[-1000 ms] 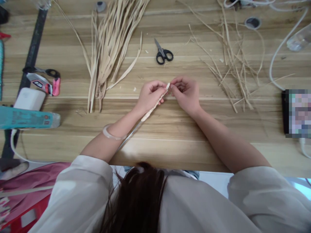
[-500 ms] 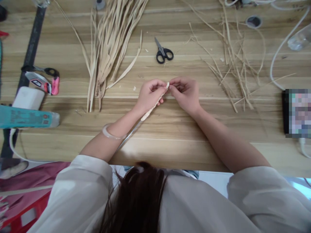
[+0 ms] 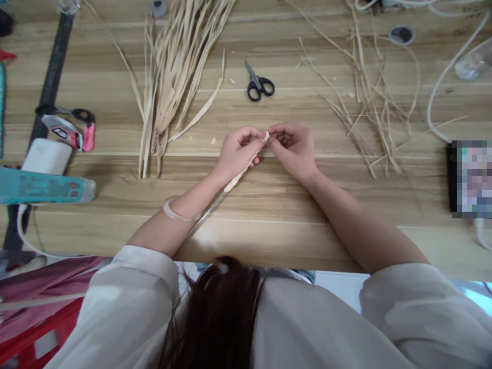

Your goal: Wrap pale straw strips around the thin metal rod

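My left hand is closed around a cream, ridged straw-like piece that slants up through its fingers. A thin metal rod runs from the lower end of this piece toward the table edge, passing beside my left forearm. At the upper end, a small pale loop stands between the two hands. The fingertips of my right hand pinch at that end; its other fingers are curled in. Exactly what the right fingertips grip is too small to make out. Black-handled scissors lie on the table beyond my hands.
A bundle of dry flat straw strips lies left of the scissors, thinner loose strands to the right. At the left are a teal tube, a white box-like device and a pink-handled cutter. A phone stands far right.
The pale upper end has bent over into a small curl between my fingertips. Both hands stay in nearly the same place.
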Tool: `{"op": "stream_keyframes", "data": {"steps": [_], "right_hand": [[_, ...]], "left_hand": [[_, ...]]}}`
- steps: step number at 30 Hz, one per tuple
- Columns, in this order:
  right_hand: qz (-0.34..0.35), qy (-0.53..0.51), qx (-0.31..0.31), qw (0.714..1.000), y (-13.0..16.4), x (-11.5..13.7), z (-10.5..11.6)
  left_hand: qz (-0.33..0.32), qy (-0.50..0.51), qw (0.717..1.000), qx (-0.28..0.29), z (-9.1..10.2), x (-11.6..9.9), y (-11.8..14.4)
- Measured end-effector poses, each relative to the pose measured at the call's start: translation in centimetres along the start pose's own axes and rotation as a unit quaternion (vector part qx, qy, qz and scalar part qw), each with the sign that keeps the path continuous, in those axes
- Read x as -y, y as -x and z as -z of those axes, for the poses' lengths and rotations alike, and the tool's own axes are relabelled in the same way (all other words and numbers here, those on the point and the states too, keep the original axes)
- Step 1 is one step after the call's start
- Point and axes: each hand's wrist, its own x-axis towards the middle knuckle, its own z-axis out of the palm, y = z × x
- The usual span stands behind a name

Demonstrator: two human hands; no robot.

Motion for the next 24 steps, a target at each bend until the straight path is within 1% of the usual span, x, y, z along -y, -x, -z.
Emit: {"op": "stream_keyframes", "data": {"steps": [9,24], "right_hand": [[0.023,-0.004,-0.025,0.999,0.12,0.25,0.09],[0.031,0.011,-0.022,0.999,0.21,0.29,0.13]], "left_hand": [[-0.01,0.008,1.0,0.005,0.0,0.21,-0.12],[-0.017,0.01,1.0,0.011,0.06,0.51,-0.31]]}}
